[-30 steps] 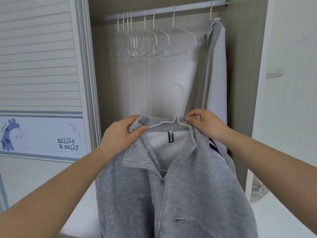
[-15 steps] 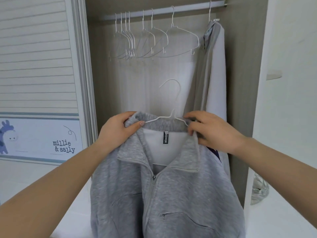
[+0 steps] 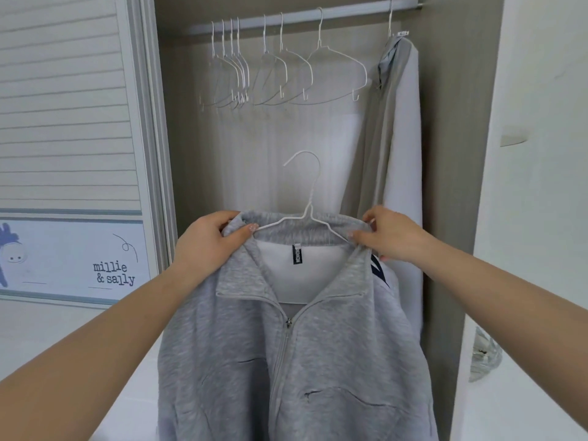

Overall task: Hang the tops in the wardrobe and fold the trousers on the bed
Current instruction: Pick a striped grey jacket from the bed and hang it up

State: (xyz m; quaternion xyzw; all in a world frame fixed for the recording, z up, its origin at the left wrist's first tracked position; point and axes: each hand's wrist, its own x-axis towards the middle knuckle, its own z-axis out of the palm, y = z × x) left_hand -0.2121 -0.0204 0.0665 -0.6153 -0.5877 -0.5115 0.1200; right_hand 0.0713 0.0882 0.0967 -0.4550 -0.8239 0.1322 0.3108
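A grey zip-up jacket (image 3: 318, 361) hangs in front of me on a white wire hanger (image 3: 307, 198), whose hook stands free above the collar. My left hand (image 3: 210, 246) grips the left side of the collar, thumb on the hanger's arm. My right hand (image 3: 388, 237) pinches the right side of the collar over the other arm. Above, the wardrobe rail (image 3: 302, 17) carries several empty white hangers (image 3: 276, 65). One grey top (image 3: 394, 148) hangs at the rail's right end.
The open wardrobe has a slatted sliding door (image 3: 63, 106) on the left with a "millie & sally" panel (image 3: 73, 259). A white wall (image 3: 541, 154) bounds the right side. A crumpled clear bag (image 3: 485, 354) lies low on the right.
The hanger's hook has risen clear of the collar. My right hand slid outward along the collar's right side. The jacket sits a little higher and its collar is spread wider.
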